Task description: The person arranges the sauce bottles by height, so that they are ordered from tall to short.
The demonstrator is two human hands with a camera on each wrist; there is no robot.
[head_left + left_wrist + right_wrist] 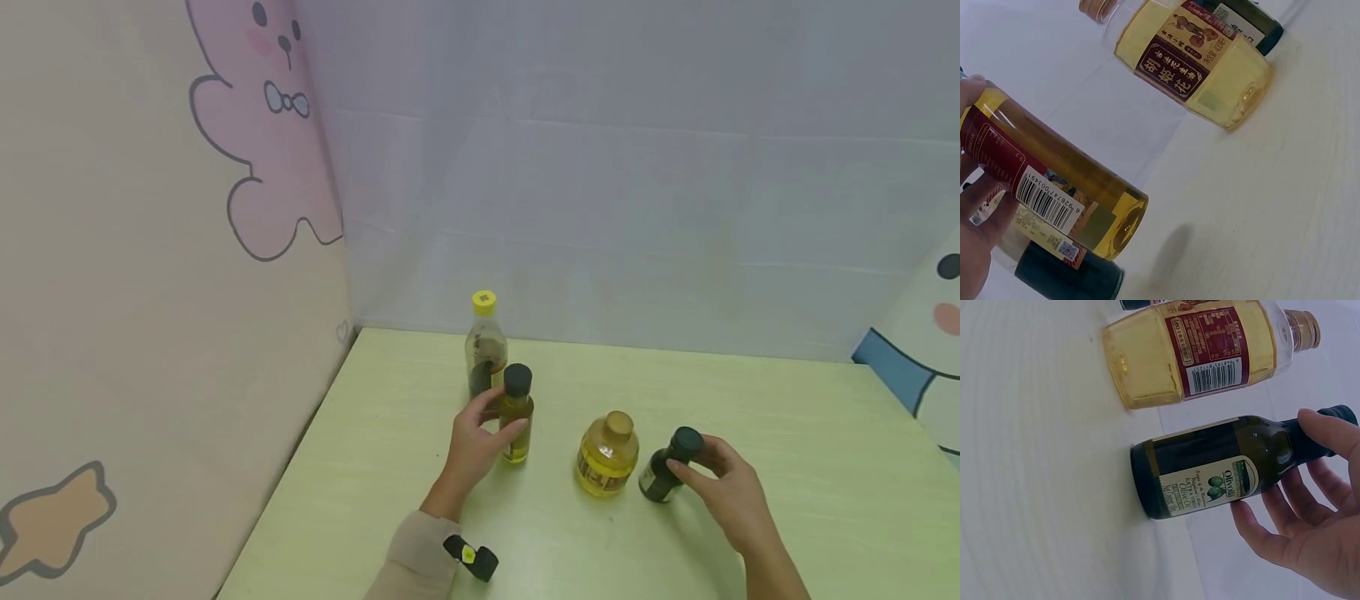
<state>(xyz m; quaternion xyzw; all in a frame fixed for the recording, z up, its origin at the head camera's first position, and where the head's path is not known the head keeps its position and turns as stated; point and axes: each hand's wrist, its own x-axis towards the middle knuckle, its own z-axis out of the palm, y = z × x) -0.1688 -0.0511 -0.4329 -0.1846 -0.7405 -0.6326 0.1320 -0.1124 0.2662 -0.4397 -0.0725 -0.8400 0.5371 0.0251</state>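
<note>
My left hand (477,443) grips a slim bottle of golden oil (1079,169) with a black cap, fingers and thumb around its upper part. In the left wrist view a shadow lies on the table a little apart from its base. My right hand (731,492) holds a small dark green olive oil bottle (1210,465) by the neck, the thumb on one side and fingers on the other. This bottle leans slightly in the head view; whether its base touches the table I cannot tell. Between the hands stands a wide peanut oil bottle (606,458) with a golden-brown cap.
Behind the left hand stands a clear bottle with a yellow cap (484,303), dark liquid low in it and partly hidden by the slim bottle. The pale table (405,392) meets a back curtain (600,208) and a left wall panel (150,333) with cartoon prints.
</note>
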